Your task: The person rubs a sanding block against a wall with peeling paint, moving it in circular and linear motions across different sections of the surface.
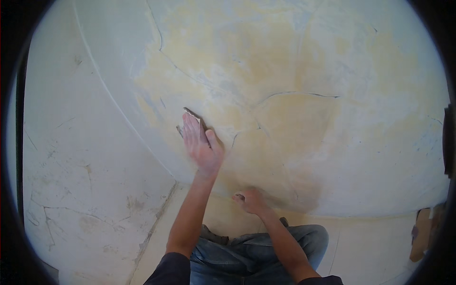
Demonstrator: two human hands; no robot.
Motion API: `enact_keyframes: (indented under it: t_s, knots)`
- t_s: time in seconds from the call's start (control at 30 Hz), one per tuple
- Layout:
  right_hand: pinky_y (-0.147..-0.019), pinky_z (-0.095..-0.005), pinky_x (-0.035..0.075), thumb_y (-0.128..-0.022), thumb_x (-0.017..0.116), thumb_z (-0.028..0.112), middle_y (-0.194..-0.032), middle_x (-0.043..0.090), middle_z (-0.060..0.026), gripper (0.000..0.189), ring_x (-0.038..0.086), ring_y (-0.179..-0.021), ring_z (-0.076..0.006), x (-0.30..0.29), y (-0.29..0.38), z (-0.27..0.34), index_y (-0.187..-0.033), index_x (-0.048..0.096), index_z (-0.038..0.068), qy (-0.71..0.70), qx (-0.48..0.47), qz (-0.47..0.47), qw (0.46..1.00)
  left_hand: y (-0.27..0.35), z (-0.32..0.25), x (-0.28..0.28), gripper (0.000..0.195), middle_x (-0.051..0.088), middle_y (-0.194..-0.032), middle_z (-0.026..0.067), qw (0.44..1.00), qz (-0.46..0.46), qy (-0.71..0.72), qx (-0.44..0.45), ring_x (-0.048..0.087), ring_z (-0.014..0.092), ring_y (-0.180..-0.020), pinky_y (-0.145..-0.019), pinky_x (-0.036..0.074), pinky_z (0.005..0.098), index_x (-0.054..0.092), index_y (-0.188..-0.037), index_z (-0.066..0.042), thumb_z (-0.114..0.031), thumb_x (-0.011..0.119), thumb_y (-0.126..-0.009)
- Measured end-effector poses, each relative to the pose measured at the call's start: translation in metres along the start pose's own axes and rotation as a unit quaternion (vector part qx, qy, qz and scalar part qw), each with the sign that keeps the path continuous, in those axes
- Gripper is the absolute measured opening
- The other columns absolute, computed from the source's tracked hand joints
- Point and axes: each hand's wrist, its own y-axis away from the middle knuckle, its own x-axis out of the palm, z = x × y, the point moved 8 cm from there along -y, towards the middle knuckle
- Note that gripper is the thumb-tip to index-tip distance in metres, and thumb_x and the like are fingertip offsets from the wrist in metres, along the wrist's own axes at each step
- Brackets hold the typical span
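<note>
My left hand lies flat against a plastered wall, fingers pointing up. Under its palm and fingers is a worn sheet of abrasive paper, pressed to the surface; ragged edges stick out past the fingertips and on both sides. Lower down, by the foot of the wall, my right hand is loosely curled with the thumb meeting the fingers. Nothing shows in it besides a dark gap. Yellowish patches show through the pale coating, and a dark crack runs across to the right of my left hand.
A second wall, scuffed and cracked, meets this one at a corner on the left. My bent knees are close to the wall above a pale tiled floor. Cardboard stands at the lower right, and a dark vertical edge borders the far left.
</note>
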Motion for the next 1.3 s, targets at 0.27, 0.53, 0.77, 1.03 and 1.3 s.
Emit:
enact_keyframes:
  t_s: [0.27, 0.53, 0.77, 1.03, 1.3]
  knots:
    - [-0.082, -0.0457, 0.051, -0.088, 0.056, 0.048, -0.089, 0.071, -0.0134, 0.042, 0.066, -0.088, -0.034, 0.013, 0.001, -0.004, -0.098, 0.071, 0.01, 0.012, 0.048, 0.085, 0.995, -0.006, -0.009, 0.005, 0.049, 0.026, -0.148, 0.0329, 0.981, -0.017, 0.118, -0.151, 0.02, 0.045, -0.141, -0.114, 0.018, 0.0479, 0.04, -0.135, 0.015, -0.02, 0.036, -0.101]
    - [-0.076, -0.0435, 0.052, -0.087, 0.06, 0.044, -0.083, 0.071, -0.0105, 0.036, 0.068, -0.08, -0.0311, 0.014, 0.002, 0.004, -0.093, 0.072, 0.01, -0.007, 0.026, 0.068, 0.997, -0.013, -0.008, 0.001, 0.041, 0.032, -0.147, 0.0293, 0.932, 0.03, 0.218, -0.29, 0.021, 0.038, -0.143, -0.116, 0.019, 0.0395, 0.044, -0.132, 0.013, -0.01, 0.041, -0.099]
    - [-0.076, -0.043, 0.053, -0.086, 0.06, 0.045, -0.083, 0.071, -0.0106, 0.038, 0.067, -0.079, -0.0318, 0.01, 0.003, 0.001, -0.093, 0.072, 0.009, 0.01, 0.025, 0.051, 0.998, -0.011, -0.014, 0.015, 0.048, 0.019, -0.154, 0.0254, 0.885, -0.044, 0.286, -0.366, 0.013, 0.03, -0.146, -0.117, 0.014, 0.0355, 0.036, -0.138, 0.012, -0.018, 0.039, -0.101]
    - [-0.077, -0.0419, 0.053, -0.085, 0.061, 0.044, -0.087, 0.072, -0.012, 0.039, 0.068, -0.082, -0.0314, 0.017, 0.008, -0.001, -0.094, 0.072, 0.008, 0.0, 0.023, 0.06, 0.998, -0.008, 0.0, 0.033, 0.055, 0.02, -0.153, 0.0271, 0.85, -0.056, 0.307, -0.424, 0.015, 0.038, -0.144, -0.117, 0.012, 0.0422, 0.028, -0.142, 0.012, -0.026, 0.028, -0.103]
    - [-0.082, -0.042, 0.052, -0.085, 0.059, 0.047, -0.088, 0.072, -0.0108, 0.042, 0.068, -0.084, -0.0315, 0.027, 0.003, 0.0, -0.098, 0.072, 0.008, 0.023, 0.032, 0.101, 0.994, -0.083, 0.021, 0.0, 0.059, 0.02, -0.153, 0.0266, 0.981, -0.086, 0.154, -0.08, 0.015, 0.041, -0.144, -0.116, 0.011, 0.0467, 0.023, -0.144, 0.011, -0.032, 0.022, -0.104]
